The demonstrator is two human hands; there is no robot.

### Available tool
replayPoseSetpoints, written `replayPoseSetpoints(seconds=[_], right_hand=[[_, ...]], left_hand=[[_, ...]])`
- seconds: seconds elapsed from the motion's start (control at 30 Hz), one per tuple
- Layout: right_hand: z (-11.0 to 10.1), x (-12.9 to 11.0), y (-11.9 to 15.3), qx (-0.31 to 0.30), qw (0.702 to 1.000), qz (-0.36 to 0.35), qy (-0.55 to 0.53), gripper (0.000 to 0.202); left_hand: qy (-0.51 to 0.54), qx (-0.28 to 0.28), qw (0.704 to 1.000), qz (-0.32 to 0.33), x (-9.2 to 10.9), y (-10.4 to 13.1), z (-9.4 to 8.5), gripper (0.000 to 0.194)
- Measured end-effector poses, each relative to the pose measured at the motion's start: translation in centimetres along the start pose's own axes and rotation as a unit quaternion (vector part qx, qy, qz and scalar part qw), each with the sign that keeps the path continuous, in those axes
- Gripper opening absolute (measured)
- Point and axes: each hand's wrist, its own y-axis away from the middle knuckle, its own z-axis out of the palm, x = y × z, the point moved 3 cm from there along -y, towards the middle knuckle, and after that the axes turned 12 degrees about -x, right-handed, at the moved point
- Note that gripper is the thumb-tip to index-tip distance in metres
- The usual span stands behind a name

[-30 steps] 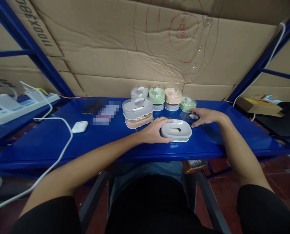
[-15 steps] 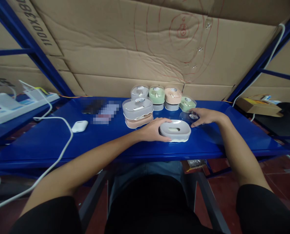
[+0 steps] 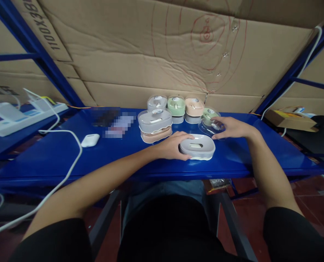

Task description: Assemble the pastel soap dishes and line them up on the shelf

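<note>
My left hand point(image 3: 174, 146) is closed around the left end of a grey oval soap box point(image 3: 196, 147), which stands on the blue table. The box has no lid on, and its top shows a slot in the middle. Just behind it and to the right, my right hand point(image 3: 230, 127) grips the right edge of a clear plastic lid point(image 3: 207, 130) with a round label. The lid is apart from the grey box and partly covers the view of a green soap box point(image 3: 209, 113) behind it.
Left of my hands, a grey lidded soap box point(image 3: 154, 123) sits on a pink one point(image 3: 156, 135). More stacked boxes point(image 3: 176, 107) line the cardboard wall point(image 3: 129, 69). A white earphone case point(image 3: 90, 140) and a white cable point(image 3: 74, 156) are at left, a small carton point(image 3: 290, 120) at right.
My right hand has moved the clear lid slightly back, and the lid now shows more plainly in front of the green box. My left hand keeps its hold on the grey box.
</note>
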Motion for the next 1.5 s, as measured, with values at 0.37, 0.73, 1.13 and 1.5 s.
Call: replayPoseSetpoints(seconds=[0.37,0.73,1.13,1.5], right_hand=[[0.7,-4.4,1.2,-0.034,0.989,-0.138,-0.048,0.105],[3.2,-6.4,0.2,0.037,0.961,-0.273,0.035,0.096],[4.0,-6.5,-0.1,0.010,0.958,-0.282,0.041,0.097],[4.2,-6.1,0.0,-0.013,0.970,-0.242,0.037,0.096]], left_hand=[[-0.080,0.002,0.997,0.016,-0.4,0.0,0.7,0.071],[0.094,0.032,0.994,-0.032,-2.3,-0.6,0.8,0.145],[0.092,0.043,0.994,-0.051,-2.0,-0.6,0.7,0.135],[0.047,0.056,0.996,-0.056,-1.6,-0.7,0.7,0.119]])
